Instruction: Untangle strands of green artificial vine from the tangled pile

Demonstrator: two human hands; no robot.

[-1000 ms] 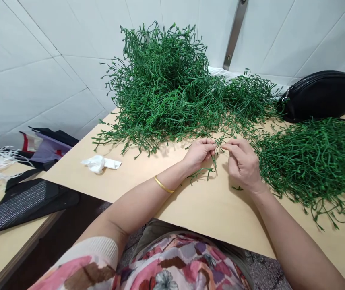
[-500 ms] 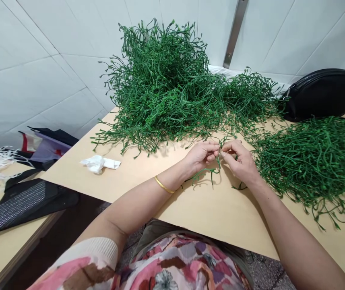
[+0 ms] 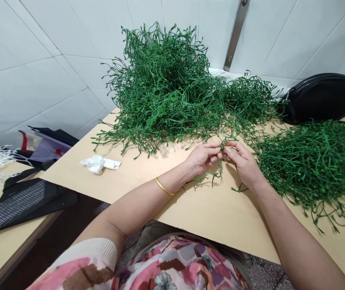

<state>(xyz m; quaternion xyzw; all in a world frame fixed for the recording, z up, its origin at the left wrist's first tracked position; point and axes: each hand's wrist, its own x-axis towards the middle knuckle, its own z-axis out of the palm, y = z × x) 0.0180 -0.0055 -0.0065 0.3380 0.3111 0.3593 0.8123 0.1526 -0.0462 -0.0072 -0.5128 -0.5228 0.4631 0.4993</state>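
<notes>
We hold a thin green strand (image 3: pixel 220 165) over the table (image 3: pixel 142 189), between its near edge and the big green heap (image 3: pixel 166 88) by its far edge. The fingers of our left hand (image 3: pixel 201 158) are closed on the strand, and those of our right hand (image 3: pixel 244 163) pinch it too, just beside them (the very tips are hard to see). To do this well, we should pinch softly, because something so thin may bend or snap. One hand should hold firm while the other makes small, slow moves. The loose ends trail near our left wrist, so we should not press on them.
</notes>
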